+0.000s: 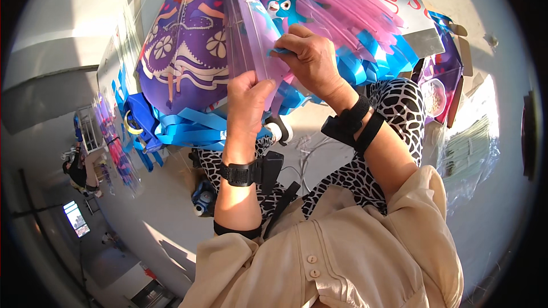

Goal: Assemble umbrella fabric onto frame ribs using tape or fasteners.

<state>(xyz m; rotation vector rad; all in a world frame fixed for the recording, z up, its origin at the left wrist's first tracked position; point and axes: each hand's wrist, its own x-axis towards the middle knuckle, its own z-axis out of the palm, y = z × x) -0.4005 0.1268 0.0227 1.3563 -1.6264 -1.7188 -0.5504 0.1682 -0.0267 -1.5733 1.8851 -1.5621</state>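
A purple kite (188, 45) printed with a red-haired figure in a long gown lies spread over the work surface, thin rods running along it. Beside it are folds of pink and purple translucent kite sheet (342, 5) with blue animal prints. My left hand (246, 100) is closed at the lower edge of the sheet, thumb and fingers pinching it. Higher and to the right, my right hand (311, 60) is curled, its fingertips pinching something small and blue that is mostly hidden. Blue ribbon tails (194, 128) hang below the kites.
A white board (419, 28) with red lettering lies under the kites. At right stand an open carton (456, 80), a clear bowl (434, 94) of small pieces and plastic-wrapped rods (471, 148). A blue container (141, 122) hangs at left. Another person (80, 171) is farther off.
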